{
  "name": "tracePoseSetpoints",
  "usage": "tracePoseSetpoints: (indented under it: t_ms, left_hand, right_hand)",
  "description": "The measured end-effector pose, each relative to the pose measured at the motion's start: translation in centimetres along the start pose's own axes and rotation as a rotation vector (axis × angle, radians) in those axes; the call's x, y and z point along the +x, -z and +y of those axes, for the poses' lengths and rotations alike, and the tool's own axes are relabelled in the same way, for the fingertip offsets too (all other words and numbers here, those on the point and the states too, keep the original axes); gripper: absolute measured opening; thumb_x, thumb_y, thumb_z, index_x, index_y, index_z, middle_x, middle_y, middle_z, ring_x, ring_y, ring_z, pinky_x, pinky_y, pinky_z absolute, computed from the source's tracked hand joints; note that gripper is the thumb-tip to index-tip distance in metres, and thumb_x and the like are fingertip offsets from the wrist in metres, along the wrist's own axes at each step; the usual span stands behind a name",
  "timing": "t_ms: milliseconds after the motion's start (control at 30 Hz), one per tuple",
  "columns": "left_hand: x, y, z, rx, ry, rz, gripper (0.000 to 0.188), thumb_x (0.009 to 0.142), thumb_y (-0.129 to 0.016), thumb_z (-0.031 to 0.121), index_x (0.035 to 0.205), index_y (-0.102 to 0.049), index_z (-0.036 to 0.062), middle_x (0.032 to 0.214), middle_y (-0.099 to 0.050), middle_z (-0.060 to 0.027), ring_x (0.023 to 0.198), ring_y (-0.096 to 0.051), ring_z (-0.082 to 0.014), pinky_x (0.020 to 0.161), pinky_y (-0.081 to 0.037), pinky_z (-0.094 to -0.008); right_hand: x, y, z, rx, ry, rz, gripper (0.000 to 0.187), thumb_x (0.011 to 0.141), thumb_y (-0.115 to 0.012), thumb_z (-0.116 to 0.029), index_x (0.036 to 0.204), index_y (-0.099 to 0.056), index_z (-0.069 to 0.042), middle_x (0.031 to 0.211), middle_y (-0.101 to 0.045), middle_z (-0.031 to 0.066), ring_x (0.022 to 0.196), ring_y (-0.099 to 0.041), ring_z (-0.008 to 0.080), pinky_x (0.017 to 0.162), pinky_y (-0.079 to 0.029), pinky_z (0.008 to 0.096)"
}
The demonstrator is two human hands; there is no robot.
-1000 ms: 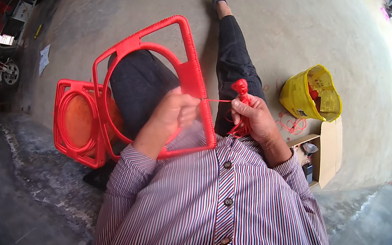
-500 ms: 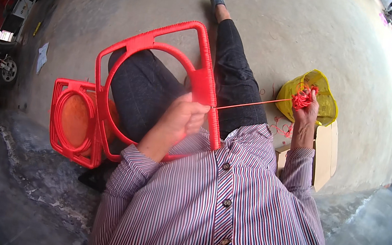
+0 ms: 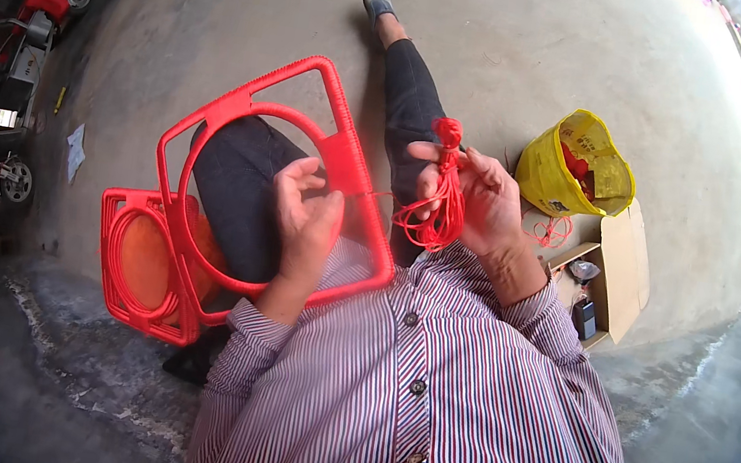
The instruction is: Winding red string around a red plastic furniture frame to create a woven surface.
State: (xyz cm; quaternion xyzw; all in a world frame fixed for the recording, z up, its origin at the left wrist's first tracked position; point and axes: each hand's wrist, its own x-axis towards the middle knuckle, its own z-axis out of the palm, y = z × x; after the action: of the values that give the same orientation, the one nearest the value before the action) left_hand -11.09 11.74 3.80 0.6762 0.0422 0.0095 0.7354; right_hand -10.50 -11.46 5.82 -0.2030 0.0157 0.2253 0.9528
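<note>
On a concrete floor (image 3: 546, 57), the left hand (image 3: 306, 218) gripped a red plastic frame (image 3: 343, 157); the right hand (image 3: 479, 199) clutched looped red cord (image 3: 435, 212) just beside it.

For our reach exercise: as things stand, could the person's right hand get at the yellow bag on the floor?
Probably yes. The right hand holds a bundle of red cord, and the yellow bag sits open on the bare floor just to its right, with nothing between them. The hand is full, though, so gripping the bag would be awkward.

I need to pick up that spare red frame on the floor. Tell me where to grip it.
Grip the spare red frame by its outer left bar, coming from the open floor at left. It stands on edge with open cut-outs for fingers, and the frame held by the left hand covers its right side.
</note>
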Motion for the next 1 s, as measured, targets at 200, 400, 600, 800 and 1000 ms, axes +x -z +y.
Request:
tracePoseSetpoints:
  t_ms: [200,400,600,800,1000]
  left_hand:
    - [-0.7,-1.4,1.7,0.678,-0.58,-0.121,0.014,0.078,-0.066,0.007,0.091,-0.062,0.0038,0.105,-0.053,-0.0109,0.096,-0.049,-0.0246,0.084,-0.04,-0.0355]
    - [-0.4,-2.3,1.5,0.618,-0.555,-0.215,0.011,0.077,-0.067,0.007,0.087,-0.062,0.0038,0.092,-0.058,-0.0097,0.088,-0.051,-0.0259,0.08,-0.041,-0.0363]
    - [-0.4,-2.5,0.8,0.632,-0.564,-0.244,0.014,0.071,-0.067,0.002,0.083,-0.06,0.0037,0.085,-0.06,-0.0088,0.082,-0.053,-0.0271,0.076,-0.042,-0.0369]
    - [-0.4,-2.4,0.3,0.64,-0.53,-0.247,0.015,0.068,-0.065,-0.001,0.078,-0.056,0.0037,0.081,-0.058,-0.0097,0.08,-0.053,-0.0289,0.074,-0.044,-0.0382]
    - [-0.6,-2.5,0.3,0.571,-0.556,-0.212,0.018,0.065,-0.063,-0.003,0.078,-0.053,0.0034,0.081,-0.055,-0.0107,0.08,-0.053,-0.0296,0.074,-0.045,-0.0389]
  right_hand:
    - [0.4,-0.7,2.2,-0.037,-0.188,0.065,0.065,0.099,-0.029,-0.051,0.128,-0.047,0.005,0.088,-0.063,0.0138,0.077,-0.061,0.0221,0.074,-0.052,0.0334]
    - [0.5,-1.0,3.9,-0.207,-0.275,0.151,0.067,0.099,-0.029,-0.058,0.118,-0.051,0.002,0.085,-0.06,0.0088,0.072,-0.06,0.0145,0.071,-0.051,0.0252]
    - [0.1,-0.6,4.7,-0.47,-0.255,0.142,0.06,0.101,-0.029,-0.053,0.116,-0.053,0.0,0.09,-0.059,0.0039,0.077,-0.057,0.0095,0.071,-0.048,0.0225]
    - [0.3,-1.4,4.6,-0.502,-0.218,0.154,0.043,0.102,-0.04,-0.037,0.116,-0.055,0.001,0.094,-0.059,0.0021,0.082,-0.056,0.0071,0.075,-0.047,0.0219]
    - [1.0,-0.2,4.8,-0.602,-0.144,0.279,0.018,0.098,-0.054,-0.017,0.103,-0.055,0.0,0.088,-0.06,0.0036,0.073,-0.057,0.0072,0.067,-0.049,0.022]
